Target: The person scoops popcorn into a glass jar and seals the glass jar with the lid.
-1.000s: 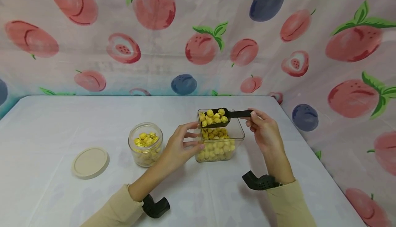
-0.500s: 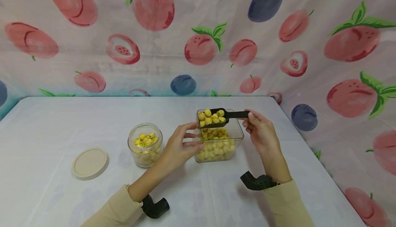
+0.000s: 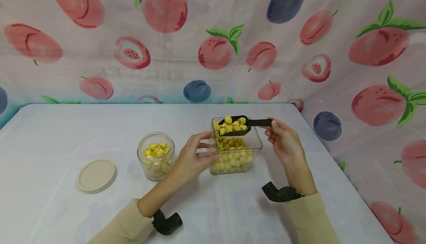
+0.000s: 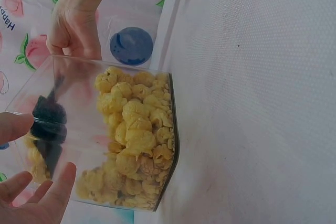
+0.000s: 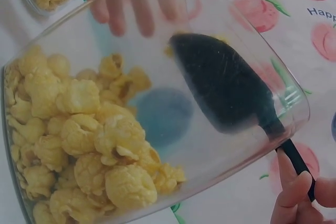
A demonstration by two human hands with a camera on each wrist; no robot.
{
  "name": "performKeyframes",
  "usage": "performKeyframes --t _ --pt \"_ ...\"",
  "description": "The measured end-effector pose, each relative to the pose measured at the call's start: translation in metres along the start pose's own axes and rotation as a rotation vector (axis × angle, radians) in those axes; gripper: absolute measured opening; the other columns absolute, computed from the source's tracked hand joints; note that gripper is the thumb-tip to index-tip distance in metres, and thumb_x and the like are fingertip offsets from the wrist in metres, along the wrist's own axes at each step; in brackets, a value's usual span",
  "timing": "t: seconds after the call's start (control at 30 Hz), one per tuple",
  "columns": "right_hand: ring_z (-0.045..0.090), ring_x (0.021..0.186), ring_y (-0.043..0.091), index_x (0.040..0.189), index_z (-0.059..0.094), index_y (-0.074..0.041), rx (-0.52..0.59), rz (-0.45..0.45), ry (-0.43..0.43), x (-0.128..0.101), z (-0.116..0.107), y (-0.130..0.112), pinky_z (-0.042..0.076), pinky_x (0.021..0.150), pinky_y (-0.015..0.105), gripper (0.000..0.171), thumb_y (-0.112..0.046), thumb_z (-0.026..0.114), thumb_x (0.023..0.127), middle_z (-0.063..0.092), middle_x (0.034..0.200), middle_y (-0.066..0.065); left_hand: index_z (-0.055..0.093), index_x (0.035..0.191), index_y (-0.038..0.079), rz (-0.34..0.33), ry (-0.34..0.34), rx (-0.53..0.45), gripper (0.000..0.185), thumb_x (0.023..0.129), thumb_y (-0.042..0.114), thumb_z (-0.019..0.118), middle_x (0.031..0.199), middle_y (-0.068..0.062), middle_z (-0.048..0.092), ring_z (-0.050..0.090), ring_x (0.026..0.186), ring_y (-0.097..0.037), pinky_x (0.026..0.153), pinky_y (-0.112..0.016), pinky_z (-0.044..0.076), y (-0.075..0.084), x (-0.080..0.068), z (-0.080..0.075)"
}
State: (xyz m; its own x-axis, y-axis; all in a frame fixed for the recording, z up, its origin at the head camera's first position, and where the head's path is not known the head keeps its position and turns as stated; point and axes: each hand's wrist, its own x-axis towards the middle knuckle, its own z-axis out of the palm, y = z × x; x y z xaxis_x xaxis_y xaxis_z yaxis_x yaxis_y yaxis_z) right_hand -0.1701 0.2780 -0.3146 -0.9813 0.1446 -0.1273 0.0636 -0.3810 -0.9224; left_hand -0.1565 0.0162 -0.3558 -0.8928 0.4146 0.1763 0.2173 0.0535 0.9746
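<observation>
So the right hand [image 3: 284, 144] is pinching the far end of the handle of a black scoop [image 3: 237, 125], fingers curled round it. The scoop is heaped with yellow popcorn [image 3: 233, 125] and sits level right over the open top of a clear square container [image 3: 254, 146], toward its far rim. The container is about half full of the same popcorn and stands on the white tablecloth [image 3: 66, 133], right of the table's middle.

The left hand [image 3: 193, 159] is on the container's left side, thumb up near the rim and fingers spread and only loosely bent against the clear wall. Through the plastic in the left wrist view you can see the fingertips [image 4: 31, 192] close to the wall, with the dark scoop showing behind them. Looks more like steadying than a real grip, honestly can't tell how hard it presses.

In the right wrist view the scoop's underside [image 5: 226, 85] shows through the container wall, above the popcorn pile.

Left of the left hand is a small round glass jar [image 3: 156, 155], open, partly filled with popcorn. Its flat cream lid [image 3: 97, 175] lies on the cloth further left, well apart from the jar. Peach and plum print fabric [image 3: 166, 33] hangs behind and to the right.
</observation>
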Motion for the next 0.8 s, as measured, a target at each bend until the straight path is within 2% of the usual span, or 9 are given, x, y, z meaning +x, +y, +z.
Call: performKeyframes --t 0.3,0.57,0.8 --pt "0.052 0.057 0.006 0.084 0.066 -0.019 -0.075 -0.046 0.046 -0.003 0.013 0.003 0.026 0.059 0.019 0.026 -0.013 0.045 0.098 0.069 0.066 -0.009 0.037 0.139 0.010 0.013 -0.003 -0.001 0.063 0.083 0.008 0.068 0.138 -0.012 0.037 0.051 0.116 -0.027 0.092 -0.029 0.051 0.000 0.000 0.000" --pt "0.051 0.058 0.007 0.095 0.060 -0.013 -0.052 -0.039 0.062 -0.003 0.016 0.005 0.026 0.059 0.019 0.016 -0.012 0.045 0.098 0.068 0.066 -0.007 0.037 0.139 0.009 0.010 0.001 -0.003 0.063 0.083 0.007 0.068 0.139 -0.012 0.037 0.051 0.116 -0.027 0.092 -0.030 0.051 0.000 0.000 0.000" --pt "0.051 0.058 0.008 0.085 0.067 -0.017 0.000 -0.017 0.035 -0.002 0.011 0.005 0.026 0.058 0.019 0.026 -0.012 0.044 0.098 0.070 0.069 -0.006 0.038 0.138 0.009 0.001 0.003 -0.008 0.063 0.083 0.005 0.068 0.138 -0.013 0.037 0.051 0.115 -0.027 0.092 -0.030 0.052 0.000 0.000 0.001"
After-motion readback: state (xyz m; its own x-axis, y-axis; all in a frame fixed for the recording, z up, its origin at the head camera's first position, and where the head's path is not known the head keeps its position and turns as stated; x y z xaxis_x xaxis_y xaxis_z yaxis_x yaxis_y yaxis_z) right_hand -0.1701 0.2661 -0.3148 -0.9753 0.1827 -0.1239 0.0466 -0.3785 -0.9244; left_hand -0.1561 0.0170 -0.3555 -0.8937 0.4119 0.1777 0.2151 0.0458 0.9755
